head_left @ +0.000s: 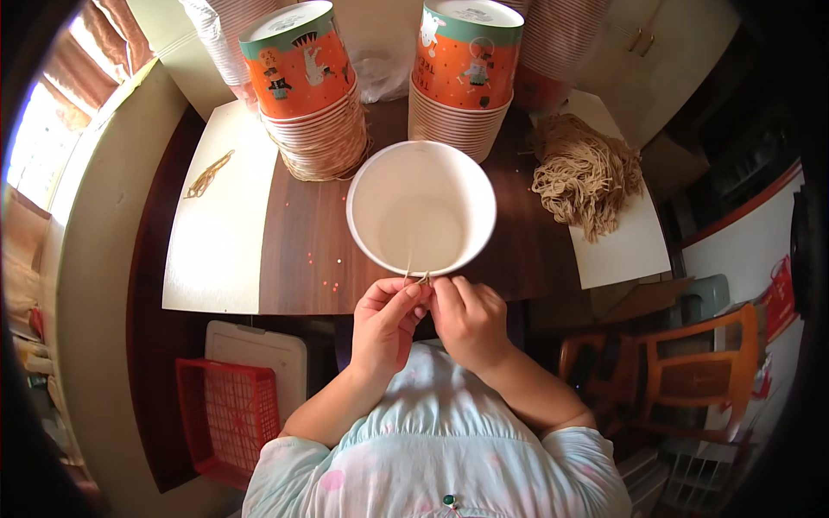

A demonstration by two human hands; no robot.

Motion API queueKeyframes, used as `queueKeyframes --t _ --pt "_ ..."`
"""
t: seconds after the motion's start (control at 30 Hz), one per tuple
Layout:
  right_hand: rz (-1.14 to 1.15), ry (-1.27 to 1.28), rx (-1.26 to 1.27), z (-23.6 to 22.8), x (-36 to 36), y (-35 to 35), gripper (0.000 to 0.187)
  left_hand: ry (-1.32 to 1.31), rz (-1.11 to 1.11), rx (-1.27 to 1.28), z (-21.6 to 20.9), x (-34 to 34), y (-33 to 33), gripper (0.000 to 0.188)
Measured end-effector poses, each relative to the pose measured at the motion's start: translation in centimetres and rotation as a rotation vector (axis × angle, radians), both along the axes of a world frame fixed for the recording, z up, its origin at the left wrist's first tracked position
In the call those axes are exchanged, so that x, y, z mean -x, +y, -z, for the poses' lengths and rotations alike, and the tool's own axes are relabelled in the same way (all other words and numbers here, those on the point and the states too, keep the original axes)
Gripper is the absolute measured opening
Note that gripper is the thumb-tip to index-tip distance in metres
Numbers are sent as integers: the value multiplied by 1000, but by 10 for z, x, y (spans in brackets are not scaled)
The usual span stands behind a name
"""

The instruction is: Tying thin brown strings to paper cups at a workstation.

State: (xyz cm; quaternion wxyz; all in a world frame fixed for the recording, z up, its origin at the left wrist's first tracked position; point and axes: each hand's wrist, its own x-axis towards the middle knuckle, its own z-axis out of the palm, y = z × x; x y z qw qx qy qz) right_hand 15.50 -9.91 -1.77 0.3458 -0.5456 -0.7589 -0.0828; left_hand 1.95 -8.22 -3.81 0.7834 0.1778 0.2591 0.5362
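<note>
A white paper bucket (371,237) stands with its mouth toward me near the table's front edge. At its near rim, my left hand (385,321) and my right hand (471,318) meet, fingertips pinched together. Between them is a thin tan cord (422,280), with short loops or ends sticking up against the rim. Fingers hide most of the cord, so I cannot tell whether it passes through the bucket wall or is knotted.
Behind the bucket are two upside-down stacks of orange and green buckets, left (302,78) and right (466,69). A tan cord pile (587,168) lies at right, a few cords (210,174) at left. Below are a red crate (233,406) and wooden chair (699,363).
</note>
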Motion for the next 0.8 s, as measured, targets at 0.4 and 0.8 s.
queueKeyframes --t 0.4,0.8 --pt "-442 1666 904 -6 10 13 23 -31 76 -2 -13 21 12 1" --pt "-438 2043 1005 8 21 18 20 354 -240 -293 -20 12 4 6"
